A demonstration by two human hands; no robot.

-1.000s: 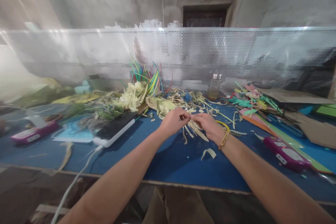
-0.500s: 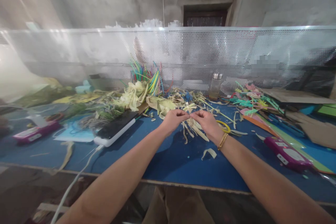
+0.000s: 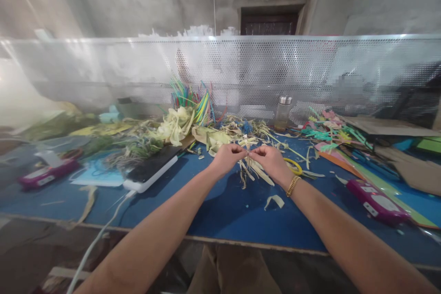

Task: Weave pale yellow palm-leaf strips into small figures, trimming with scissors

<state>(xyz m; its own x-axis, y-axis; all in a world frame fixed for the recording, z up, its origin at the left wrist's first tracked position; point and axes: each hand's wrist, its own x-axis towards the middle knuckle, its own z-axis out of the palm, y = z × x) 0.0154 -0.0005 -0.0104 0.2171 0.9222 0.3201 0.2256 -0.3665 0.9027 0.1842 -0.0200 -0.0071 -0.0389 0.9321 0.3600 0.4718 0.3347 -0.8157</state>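
My left hand [image 3: 228, 158] and my right hand [image 3: 272, 160] meet fingertip to fingertip over the blue table [image 3: 227, 211], both pinched shut on a thin pale straw strip [image 3: 248, 151] stretched between them. Loose pale strips [image 3: 255, 171] hang and lie just under my hands. A gold bracelet [image 3: 293, 185] sits on my right wrist. Yellow-handled scissors [image 3: 293, 166] lie right behind my right hand.
A heap of pale husk strips and coloured strands [image 3: 188, 119] lies behind my hands. A white power strip [image 3: 151, 172] is at left, a jar [image 3: 282, 113] at the back, a pink tool [image 3: 374, 200] at right. A perforated metal screen [image 3: 310, 73] closes the far side.
My hands lifted slightly and drew a little apart, pulling the strip taut, then settled close together again. Nothing else on the table moved.
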